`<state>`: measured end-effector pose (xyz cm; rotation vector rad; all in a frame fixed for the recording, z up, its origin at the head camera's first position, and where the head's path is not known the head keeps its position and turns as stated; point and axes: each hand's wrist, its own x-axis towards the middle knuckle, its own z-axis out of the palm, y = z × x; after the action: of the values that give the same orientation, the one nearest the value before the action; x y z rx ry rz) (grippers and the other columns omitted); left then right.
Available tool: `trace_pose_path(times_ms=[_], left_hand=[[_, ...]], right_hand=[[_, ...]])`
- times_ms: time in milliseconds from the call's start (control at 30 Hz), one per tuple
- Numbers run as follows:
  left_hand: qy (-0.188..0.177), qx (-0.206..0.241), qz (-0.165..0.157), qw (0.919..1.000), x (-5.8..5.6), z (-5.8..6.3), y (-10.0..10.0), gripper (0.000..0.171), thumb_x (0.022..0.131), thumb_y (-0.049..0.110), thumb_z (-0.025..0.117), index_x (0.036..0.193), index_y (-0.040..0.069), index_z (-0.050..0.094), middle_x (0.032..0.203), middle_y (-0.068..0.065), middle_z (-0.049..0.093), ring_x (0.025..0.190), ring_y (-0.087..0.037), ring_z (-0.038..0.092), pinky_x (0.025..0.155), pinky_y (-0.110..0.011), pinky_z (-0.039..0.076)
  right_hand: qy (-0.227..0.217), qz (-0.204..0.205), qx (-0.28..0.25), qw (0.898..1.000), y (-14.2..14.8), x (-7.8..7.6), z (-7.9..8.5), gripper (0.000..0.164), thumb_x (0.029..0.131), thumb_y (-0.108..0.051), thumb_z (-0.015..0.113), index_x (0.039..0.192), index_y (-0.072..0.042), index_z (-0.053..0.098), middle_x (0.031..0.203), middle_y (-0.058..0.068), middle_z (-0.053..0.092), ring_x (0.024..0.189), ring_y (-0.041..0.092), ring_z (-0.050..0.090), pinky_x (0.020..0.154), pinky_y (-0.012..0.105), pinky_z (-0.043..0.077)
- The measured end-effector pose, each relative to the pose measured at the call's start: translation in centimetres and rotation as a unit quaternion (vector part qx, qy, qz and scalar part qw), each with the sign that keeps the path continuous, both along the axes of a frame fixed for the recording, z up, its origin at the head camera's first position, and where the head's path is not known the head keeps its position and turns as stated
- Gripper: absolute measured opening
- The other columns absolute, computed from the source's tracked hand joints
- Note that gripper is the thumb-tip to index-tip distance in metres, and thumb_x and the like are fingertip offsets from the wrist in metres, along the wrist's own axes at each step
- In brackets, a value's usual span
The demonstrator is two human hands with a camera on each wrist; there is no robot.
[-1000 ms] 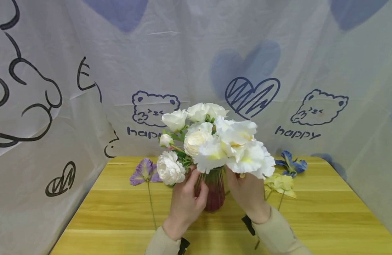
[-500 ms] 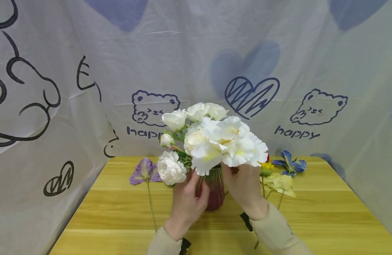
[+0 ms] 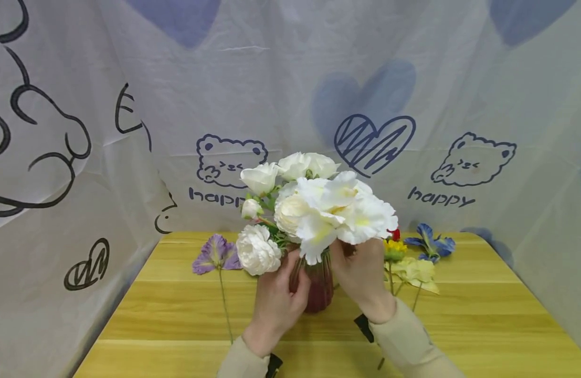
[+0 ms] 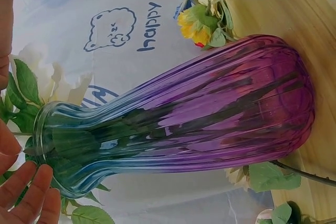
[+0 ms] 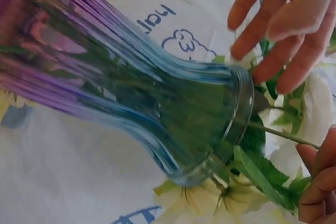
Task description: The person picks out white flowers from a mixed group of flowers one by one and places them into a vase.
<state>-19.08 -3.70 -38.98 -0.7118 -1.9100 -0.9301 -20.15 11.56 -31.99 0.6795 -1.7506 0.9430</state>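
A ribbed glass vase [image 4: 210, 114], blue-green at the neck and pink-purple below, stands upright with dark stems inside. White roses and ruffled blooms [image 3: 259, 249] fill its mouth at the left. My right hand [image 3: 363, 275] is behind a large white iris [image 3: 347, 210] over the vase's right side. In the right wrist view the right fingers [image 5: 320, 182] pinch a thin stem [image 5: 289, 136] running into the mouth. My left hand [image 3: 278, 294] is at the neck's left side, its fingers [image 4: 34, 192] loosely extended by the rim. Petals hide much of the right fingertips from above.
A purple flower [image 3: 216, 254] lies on the wooden table [image 3: 153, 315] at the left. At the right are a blue flower [image 3: 431, 242], a pale yellow one [image 3: 415, 270] and a yellow bloom [image 3: 395, 249]. A printed cloth [image 3: 290, 79] hangs behind.
My right hand and the white iris have shifted left and slightly up over the vase, uncovering the yellow and red blooms behind. The left hand stays at the neck.
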Motion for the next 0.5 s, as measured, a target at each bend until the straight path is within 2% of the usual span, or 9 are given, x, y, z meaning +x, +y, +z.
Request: trace_pose_path(times_ms=[167,333,500], left_hand=[[-0.002,0.008,-0.005,1.0000,-0.05,0.09,0.08,0.039,0.079,0.001,0.057,0.117,0.006,0.059,0.112,-0.009,0.065,0.100,-0.023,0.061,0.081,-0.037,0.054],[0.002,0.010,-0.007,0.9999,0.04,0.08,0.08,0.037,0.079,0.002,0.056,0.116,0.006,0.059,0.110,-0.009,0.065,0.099,-0.024,0.061,0.080,-0.038,0.054],[0.004,0.007,-0.003,1.0000,0.03,0.16,0.08,0.036,0.078,0.003,0.056,0.114,0.007,0.060,0.112,-0.008,0.063,0.104,-0.024,0.058,0.085,-0.040,0.051]], right_hand=[[-0.012,-0.012,-0.014,1.000,0.03,0.20,0.25,0.018,0.071,0.014,0.057,0.079,0.000,0.061,0.050,0.000,0.046,0.039,0.006,0.035,0.033,0.019,0.029],[-0.021,-0.014,0.002,1.000,0.15,0.14,0.03,0.020,0.069,0.013,0.057,0.084,0.001,0.061,0.053,0.000,0.047,0.041,0.007,0.037,0.034,0.020,0.031],[-0.040,-0.027,0.011,0.999,0.29,-0.08,-0.08,0.015,0.076,0.006,0.061,0.089,-0.002,0.060,0.057,0.002,0.049,0.044,0.010,0.042,0.037,0.023,0.036]])
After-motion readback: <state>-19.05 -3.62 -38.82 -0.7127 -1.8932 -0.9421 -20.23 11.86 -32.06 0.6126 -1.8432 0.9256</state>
